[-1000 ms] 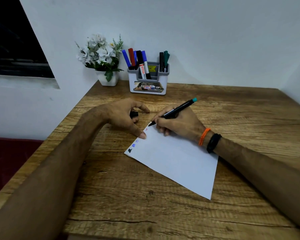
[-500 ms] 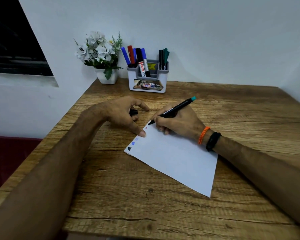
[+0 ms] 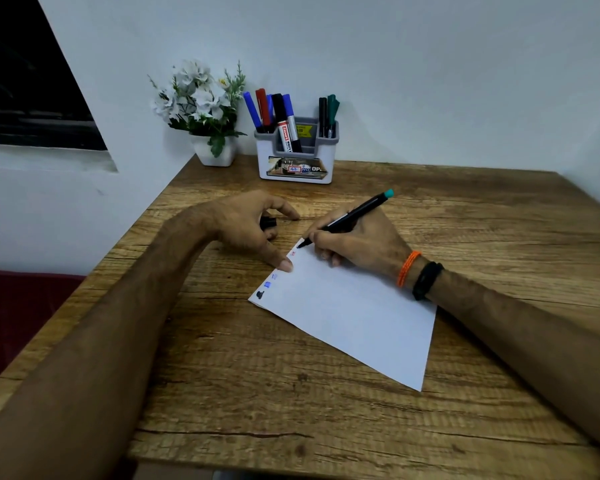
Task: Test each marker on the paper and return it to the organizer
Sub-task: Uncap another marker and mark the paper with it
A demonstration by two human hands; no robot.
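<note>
A white sheet of paper (image 3: 354, 313) lies angled on the wooden table (image 3: 291, 393). My right hand (image 3: 357, 244) grips a thin black marker with a teal end (image 3: 357, 213), its tip touching the paper's far corner. My left hand (image 3: 253, 226) holds the marker's black cap (image 3: 268, 222) in curled fingers while its thumb presses the paper's left edge. Black, blue and red test marks (image 3: 267, 285) run along that edge. The grey-and-white organizer (image 3: 297, 168) stands at the back with several markers (image 3: 274, 112) in it.
A small white pot of artificial white flowers (image 3: 205, 109) stands left of the organizer, against the wall. The table's left edge drops to a dark red surface (image 3: 14, 313). A dark window (image 3: 25, 81) is at the upper left.
My hands, the marker and the paper keep almost the same pose. The marker tip stays at the paper's far corner; only the camera view shifts a little.
</note>
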